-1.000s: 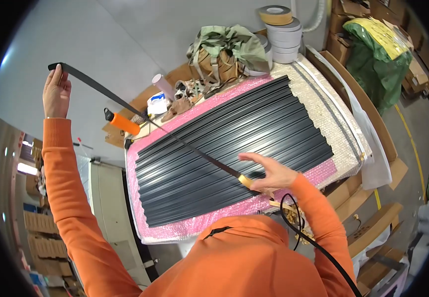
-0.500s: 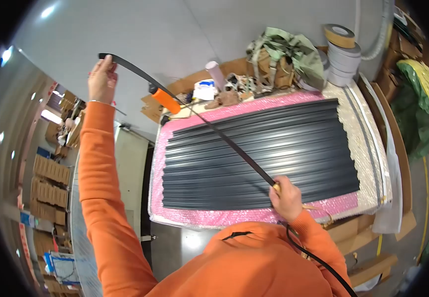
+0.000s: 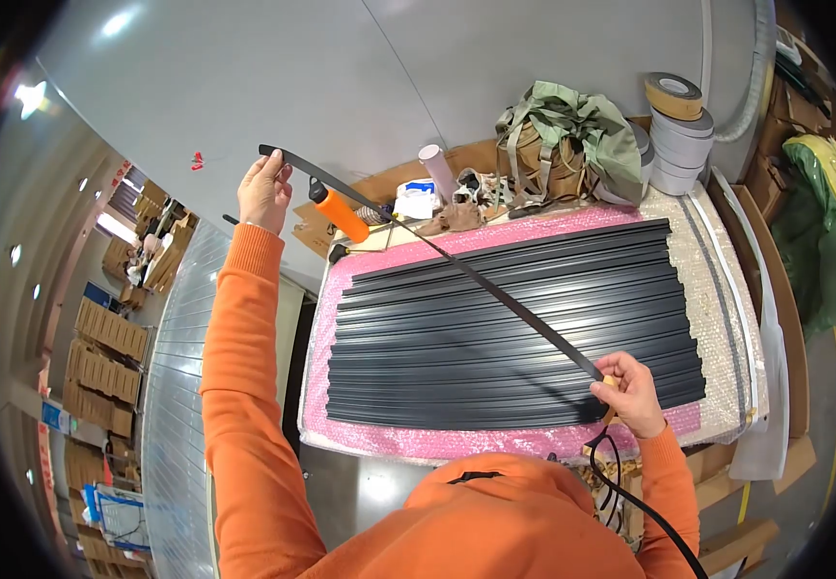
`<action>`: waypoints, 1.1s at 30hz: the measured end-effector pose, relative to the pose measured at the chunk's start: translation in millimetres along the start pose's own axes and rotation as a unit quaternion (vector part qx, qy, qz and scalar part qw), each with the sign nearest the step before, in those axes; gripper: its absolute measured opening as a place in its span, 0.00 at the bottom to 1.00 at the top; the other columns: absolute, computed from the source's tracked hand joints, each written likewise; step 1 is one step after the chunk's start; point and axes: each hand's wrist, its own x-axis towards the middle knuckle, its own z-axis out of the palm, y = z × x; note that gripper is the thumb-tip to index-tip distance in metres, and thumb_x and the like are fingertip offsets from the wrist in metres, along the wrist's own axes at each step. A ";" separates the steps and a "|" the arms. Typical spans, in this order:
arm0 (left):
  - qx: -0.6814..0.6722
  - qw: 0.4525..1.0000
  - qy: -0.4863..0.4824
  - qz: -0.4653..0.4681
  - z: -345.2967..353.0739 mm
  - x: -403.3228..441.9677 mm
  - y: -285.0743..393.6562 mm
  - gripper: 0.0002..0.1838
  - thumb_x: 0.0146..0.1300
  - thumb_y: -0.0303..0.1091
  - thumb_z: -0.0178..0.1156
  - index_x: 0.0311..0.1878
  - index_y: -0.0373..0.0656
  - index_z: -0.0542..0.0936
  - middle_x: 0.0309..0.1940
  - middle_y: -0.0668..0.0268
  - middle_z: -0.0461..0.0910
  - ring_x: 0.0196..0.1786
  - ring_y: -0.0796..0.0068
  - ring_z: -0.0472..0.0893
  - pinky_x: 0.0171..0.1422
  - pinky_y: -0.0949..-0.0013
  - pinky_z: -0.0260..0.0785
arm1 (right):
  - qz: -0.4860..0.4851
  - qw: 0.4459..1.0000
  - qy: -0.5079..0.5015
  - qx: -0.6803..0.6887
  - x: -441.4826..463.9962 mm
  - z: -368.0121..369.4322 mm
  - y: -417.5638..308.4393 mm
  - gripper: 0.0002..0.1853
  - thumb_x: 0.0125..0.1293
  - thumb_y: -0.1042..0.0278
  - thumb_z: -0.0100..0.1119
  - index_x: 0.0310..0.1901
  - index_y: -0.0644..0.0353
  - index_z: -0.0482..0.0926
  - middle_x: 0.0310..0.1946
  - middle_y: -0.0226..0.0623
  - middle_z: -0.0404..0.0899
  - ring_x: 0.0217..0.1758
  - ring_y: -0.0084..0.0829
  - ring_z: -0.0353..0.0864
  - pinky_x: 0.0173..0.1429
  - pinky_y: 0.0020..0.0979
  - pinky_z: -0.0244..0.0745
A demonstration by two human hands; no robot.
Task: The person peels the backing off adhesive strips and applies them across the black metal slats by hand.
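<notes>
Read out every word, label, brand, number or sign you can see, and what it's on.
Nothing is readable.
Blue-and-white pack: any print is too small.
Yellow-green sack: any print is too blurred.
Red wall mark: too small to make out.

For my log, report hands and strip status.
Left hand pinching black strip near top. Right hand holding it lower. Strip spans above dark slats, unobstructed.

The orange sweatshirt has long sleeves and ribbed cuffs.
</notes>
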 end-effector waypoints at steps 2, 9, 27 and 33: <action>-0.007 1.000 0.001 0.004 5.9 -1.3 -0.8 0.06 0.59 0.31 0.64 0.34 0.47 0.75 0.28 0.73 0.77 0.32 0.81 0.77 0.29 0.79 0.60 | 0.106 0.988 -0.109 -0.002 1.5 -7.9 -2.1 0.09 0.59 0.79 0.59 0.41 0.67 0.73 0.28 0.32 0.77 0.26 0.16 0.75 0.31 0.17 0.71; -0.047 0.993 -0.093 0.060 4.4 14.7 7.5 0.05 0.60 0.31 0.63 0.32 0.50 0.75 0.27 0.76 0.74 0.31 0.86 0.71 0.34 0.79 0.58 | 0.112 0.970 -0.216 0.017 -0.1 6.8 8.5 0.13 0.59 0.81 0.57 0.33 0.60 0.61 0.36 0.43 0.79 0.32 0.24 0.82 0.31 0.24 0.77; -0.038 0.996 -0.078 0.032 -50.0 -12.7 17.7 0.04 0.64 0.34 0.59 0.38 0.48 0.75 0.33 0.75 0.77 0.35 0.85 0.73 0.34 0.81 0.61 | 0.213 0.947 -0.147 0.190 11.4 -34.5 1.6 0.08 0.66 0.69 0.49 0.37 0.65 0.75 0.21 0.24 0.66 0.21 0.11 0.57 0.23 0.16 0.50; -0.021 0.999 -0.012 -0.033 -59.0 -84.2 -39.8 0.08 0.65 0.36 0.59 0.29 0.49 0.74 0.27 0.74 0.77 0.28 0.84 0.75 0.32 0.81 0.66 | 0.058 0.996 -0.003 -0.065 21.0 -93.3 -20.3 0.02 0.59 0.75 0.57 0.32 0.61 0.75 0.20 0.26 0.73 0.24 0.16 0.70 0.29 0.18 0.64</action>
